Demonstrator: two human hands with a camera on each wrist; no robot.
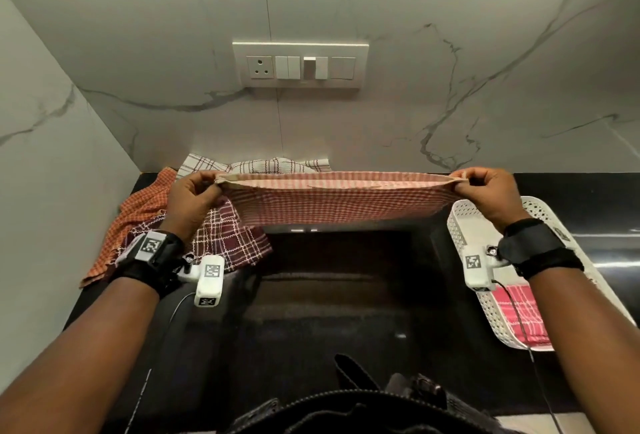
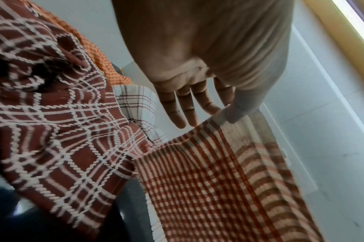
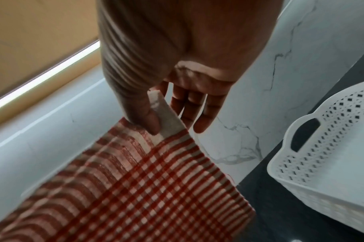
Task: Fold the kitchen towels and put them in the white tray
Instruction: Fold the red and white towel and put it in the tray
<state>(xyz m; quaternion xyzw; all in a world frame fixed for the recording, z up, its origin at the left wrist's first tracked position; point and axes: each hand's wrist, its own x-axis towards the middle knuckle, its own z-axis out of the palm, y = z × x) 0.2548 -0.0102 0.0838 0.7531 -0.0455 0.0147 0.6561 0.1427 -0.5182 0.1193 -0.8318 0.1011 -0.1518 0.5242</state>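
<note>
Head view: red-checked towel (image 1: 332,198) stretched taut in the air between both hands, above the black counter (image 1: 332,295), doubled over so two top edges run side by side. Left hand (image 1: 192,198) pinches the towel's left end at about 9 o'clock, right hand (image 1: 488,191) pinches the right end at about 3 o'clock. Left wrist view: thumb (image 2: 239,111) clamps the pale border against the fingers (image 2: 177,111), which reach out fairly straight behind the cloth. Right wrist view: same grip (thumb (image 3: 143,117) on the white corner, fingers behind).

White tray (image 1: 464,225), perforated, sits on the counter at 3 to 4 o'clock, partly under the right wrist; a pink checked towel (image 1: 519,312) lies folded inside it.

Pile of unfolded towels at 9 to 10 o'clock by the wall corner: maroon plaid towel (image 1: 228,243) on top at the front, orange checked towel (image 1: 138,212) under it, white lined towel (image 1: 270,165) behind, against the marble wall (image 1: 450,52). Switch panel (image 1: 300,64) on the wall at 12 o'clock.
</note>
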